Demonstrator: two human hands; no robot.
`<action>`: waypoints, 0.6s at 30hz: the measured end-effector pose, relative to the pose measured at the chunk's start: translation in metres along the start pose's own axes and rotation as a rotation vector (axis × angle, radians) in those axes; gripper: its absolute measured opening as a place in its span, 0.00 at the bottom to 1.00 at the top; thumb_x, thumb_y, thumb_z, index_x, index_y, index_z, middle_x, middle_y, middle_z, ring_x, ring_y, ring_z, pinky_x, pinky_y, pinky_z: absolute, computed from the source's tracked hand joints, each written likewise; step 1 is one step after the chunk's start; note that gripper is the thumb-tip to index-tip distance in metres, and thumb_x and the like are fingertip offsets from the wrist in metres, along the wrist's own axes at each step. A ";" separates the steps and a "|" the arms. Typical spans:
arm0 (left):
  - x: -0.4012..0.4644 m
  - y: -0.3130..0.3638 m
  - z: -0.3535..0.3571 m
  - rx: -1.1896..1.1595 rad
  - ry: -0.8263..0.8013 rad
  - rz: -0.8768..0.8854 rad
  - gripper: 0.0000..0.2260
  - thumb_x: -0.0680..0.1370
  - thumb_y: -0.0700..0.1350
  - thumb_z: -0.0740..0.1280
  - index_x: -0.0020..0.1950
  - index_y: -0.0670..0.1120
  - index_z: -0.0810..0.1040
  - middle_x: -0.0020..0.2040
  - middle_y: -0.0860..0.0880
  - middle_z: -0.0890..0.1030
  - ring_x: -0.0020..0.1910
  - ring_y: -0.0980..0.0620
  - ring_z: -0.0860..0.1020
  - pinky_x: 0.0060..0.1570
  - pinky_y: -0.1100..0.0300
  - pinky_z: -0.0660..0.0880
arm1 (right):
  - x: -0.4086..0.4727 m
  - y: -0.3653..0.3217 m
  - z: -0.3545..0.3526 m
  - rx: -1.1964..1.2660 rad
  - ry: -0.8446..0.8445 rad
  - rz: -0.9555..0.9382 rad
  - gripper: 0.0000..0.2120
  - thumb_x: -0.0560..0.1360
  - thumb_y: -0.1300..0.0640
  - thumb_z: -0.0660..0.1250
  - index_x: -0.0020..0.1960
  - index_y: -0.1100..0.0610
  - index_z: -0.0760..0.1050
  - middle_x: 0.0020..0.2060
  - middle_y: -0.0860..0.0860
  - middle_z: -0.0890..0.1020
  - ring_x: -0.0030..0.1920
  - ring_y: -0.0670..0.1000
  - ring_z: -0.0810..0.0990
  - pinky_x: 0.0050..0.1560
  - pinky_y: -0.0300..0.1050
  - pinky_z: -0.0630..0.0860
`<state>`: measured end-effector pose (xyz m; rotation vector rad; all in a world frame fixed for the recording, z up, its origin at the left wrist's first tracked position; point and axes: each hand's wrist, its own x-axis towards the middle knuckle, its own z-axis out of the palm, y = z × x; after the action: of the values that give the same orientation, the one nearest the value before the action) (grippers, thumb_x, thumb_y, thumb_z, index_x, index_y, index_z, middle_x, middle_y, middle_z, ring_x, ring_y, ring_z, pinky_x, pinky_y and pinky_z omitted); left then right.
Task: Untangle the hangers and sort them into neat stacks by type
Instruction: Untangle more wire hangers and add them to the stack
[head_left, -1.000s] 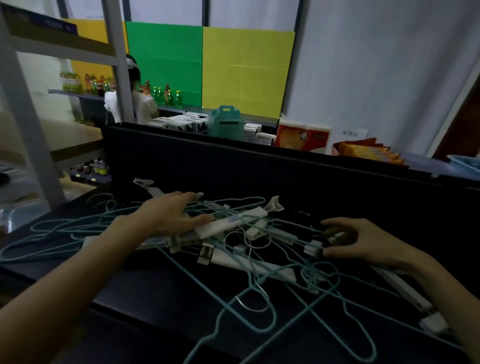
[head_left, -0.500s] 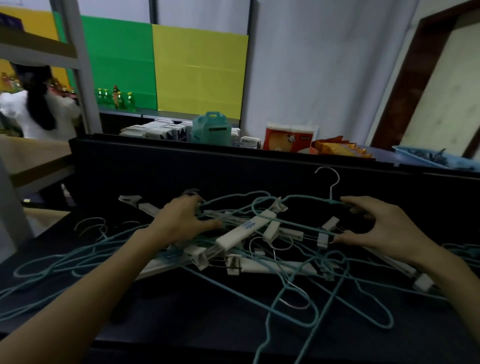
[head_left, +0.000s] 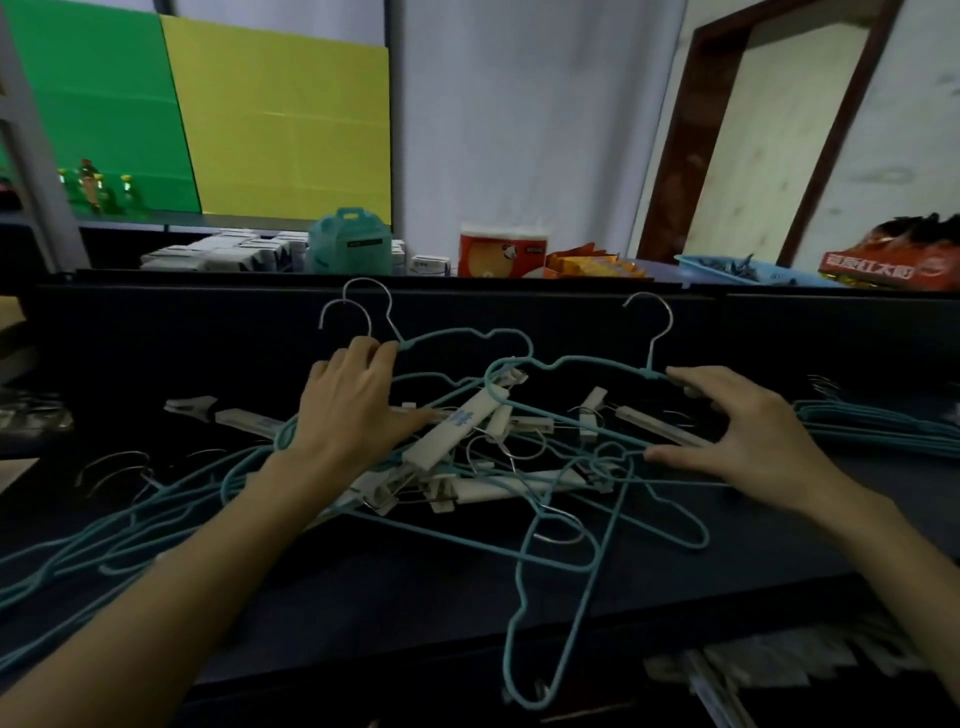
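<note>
Head view. A tangled heap of hangers lies on the dark, matte tabletop in front of me, against a low dark partition. Two types are mixed: thin teal-coated wire hangers with bare metal hooks, and flat white plastic clip hangers, bar-shaped with pinch clips at the ends.

My left hand rests palm-down on the left side of the heap. Its fingers curl at the neck of a raised teal hanger, just below two shiny steel hooks that stand up in front of the partition; the thumb lies out toward a white clip bar. Whether the fingers truly close round the wire I cannot tell.

My right hand is on the right side of the heap, fingers spread and only lightly bent. The fingertips touch the neck of a second teal hanger, whose hook rises beside them; the thumb rests against a teal wire lower down. The hand grips nothing firmly.

At the far right, a flat layered stack of teal wire hangers lies apart from the heap. More teal hangers sprawl loose at the left, with a white clip lying just beyond them.

Behind the partition: a teal carry box, a red-and-white tissue pack, orange snack packets, a blue tray, green and yellow wall panels.
</note>
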<state>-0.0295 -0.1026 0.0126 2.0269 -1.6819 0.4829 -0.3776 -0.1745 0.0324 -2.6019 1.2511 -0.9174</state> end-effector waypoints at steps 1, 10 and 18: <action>0.001 0.002 0.000 0.012 -0.003 -0.007 0.39 0.70 0.66 0.67 0.73 0.44 0.64 0.66 0.44 0.69 0.63 0.42 0.70 0.60 0.49 0.67 | -0.002 0.001 -0.001 -0.004 -0.003 0.002 0.44 0.59 0.37 0.73 0.71 0.53 0.68 0.64 0.46 0.73 0.61 0.46 0.73 0.62 0.43 0.69; 0.009 0.012 0.004 -0.209 -0.042 -0.212 0.38 0.69 0.62 0.71 0.71 0.43 0.65 0.64 0.42 0.68 0.61 0.41 0.71 0.59 0.47 0.69 | 0.001 0.027 -0.017 -0.035 -0.025 -0.031 0.47 0.58 0.30 0.69 0.71 0.53 0.68 0.63 0.46 0.74 0.60 0.46 0.74 0.62 0.48 0.72; 0.006 0.013 0.010 -0.329 -0.099 -0.272 0.40 0.66 0.66 0.72 0.69 0.45 0.66 0.63 0.45 0.73 0.59 0.44 0.73 0.56 0.47 0.73 | 0.009 0.040 -0.015 -0.002 -0.076 -0.039 0.47 0.58 0.30 0.69 0.72 0.50 0.66 0.64 0.45 0.73 0.61 0.47 0.73 0.62 0.50 0.73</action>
<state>-0.0417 -0.1152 0.0087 2.0126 -1.3991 0.0118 -0.4083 -0.2051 0.0349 -2.6451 1.1866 -0.8151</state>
